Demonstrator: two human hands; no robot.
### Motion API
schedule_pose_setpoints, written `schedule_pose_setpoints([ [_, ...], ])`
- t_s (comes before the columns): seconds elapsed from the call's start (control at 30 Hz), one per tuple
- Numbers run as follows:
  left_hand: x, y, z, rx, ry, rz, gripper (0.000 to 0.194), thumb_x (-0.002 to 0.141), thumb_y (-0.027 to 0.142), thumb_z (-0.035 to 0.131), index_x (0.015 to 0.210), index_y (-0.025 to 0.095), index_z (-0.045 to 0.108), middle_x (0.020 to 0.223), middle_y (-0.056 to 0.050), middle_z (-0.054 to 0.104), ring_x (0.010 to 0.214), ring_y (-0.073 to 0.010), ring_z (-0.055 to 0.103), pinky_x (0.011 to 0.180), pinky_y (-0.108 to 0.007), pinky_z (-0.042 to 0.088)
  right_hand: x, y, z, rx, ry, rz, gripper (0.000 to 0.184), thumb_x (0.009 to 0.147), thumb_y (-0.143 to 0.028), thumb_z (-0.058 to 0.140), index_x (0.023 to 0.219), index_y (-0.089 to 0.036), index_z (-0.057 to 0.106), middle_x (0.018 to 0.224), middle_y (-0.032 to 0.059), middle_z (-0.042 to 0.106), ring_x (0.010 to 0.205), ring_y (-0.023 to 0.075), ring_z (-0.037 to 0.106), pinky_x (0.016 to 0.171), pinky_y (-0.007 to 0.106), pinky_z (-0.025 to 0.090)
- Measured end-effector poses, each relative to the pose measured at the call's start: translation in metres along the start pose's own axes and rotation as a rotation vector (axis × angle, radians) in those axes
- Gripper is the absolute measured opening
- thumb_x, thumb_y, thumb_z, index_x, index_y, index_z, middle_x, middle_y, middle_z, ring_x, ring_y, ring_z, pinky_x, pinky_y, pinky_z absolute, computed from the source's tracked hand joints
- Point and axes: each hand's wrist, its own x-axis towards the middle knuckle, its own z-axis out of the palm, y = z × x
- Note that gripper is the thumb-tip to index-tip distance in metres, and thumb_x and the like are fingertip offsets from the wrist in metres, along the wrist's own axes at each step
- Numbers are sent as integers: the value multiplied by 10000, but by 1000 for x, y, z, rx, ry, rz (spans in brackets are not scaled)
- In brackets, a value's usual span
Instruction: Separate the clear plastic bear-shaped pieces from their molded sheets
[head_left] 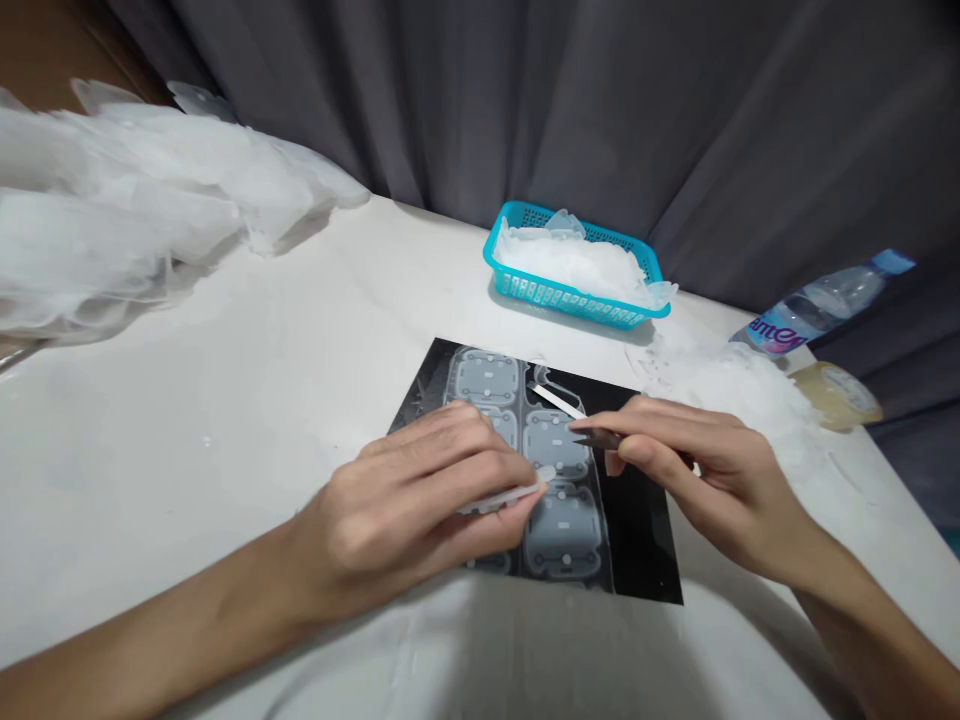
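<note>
Clearly, the left hand (420,490) pinches a translucent piece (501,499), the right hand (709,465) a dark pointed tool (598,438).

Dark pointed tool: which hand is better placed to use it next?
Probably the right hand: it holds the dark pointed tool, its tip above the grey pieces on the black sheet. The left hand is busy pinching a thin translucent piece.

- Our left forearm (187,620) slants in from the lower left; our right forearm (870,600) from the lower right.
- Our left hand (431,490) curls, back upward, thumb closed under the fingers.
- Our right hand (697,460) pinches, index finger reaching left above its thumb.
</note>
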Motion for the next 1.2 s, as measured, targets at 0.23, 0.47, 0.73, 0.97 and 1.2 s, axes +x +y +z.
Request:
schedule_pose_setpoints([
  [0.23,2,-2,-1,-4,-12,11,124,910,95,762,1003,145,696,809,-31,717,717,-151,680,706,-297,583,6,12,18,174,10,115,301,1022,-447,625,1155,-220,771,890,20,697,719,113,613,609,213,473],
  [0.47,1,-4,4,-82,53,-48,206,898,92,775,1012,183,629,755,8,677,675,-133,664,648,-267,584,13,72,9,-323,300,228,350,1036,-457,566,1199,-179,704,1023,81,748,835,199,681,741,309,512],
  [0.73,6,-9,2,-152,51,17,279,856,30,797,860,168,554,723,-11,711,666,-137,699,688,-312,641,7,115,17,-771,263,230,347,1088,-364,388,1242,-185,642,1135,146,677,1025,307,660,750,375,527],
  [0.97,4,-13,6,-169,74,56,257,869,102,819,900,186,578,775,-25,751,683,-150,720,691,-332,651,8,121,20,-703,256,160,371,1062,-297,410,1321,-136,621,1100,157,617,1062,314,574,980,469,505],
  [1.2,0,-21,12,-212,88,0,274,864,241,841,863,198,571,752,-15,748,679,-159,692,734,-362,626,7,80,27,-665,208,137,455,1099,-337,371,1516,-202,493,1409,196,543,1296,359,476,1063,581,418],
])
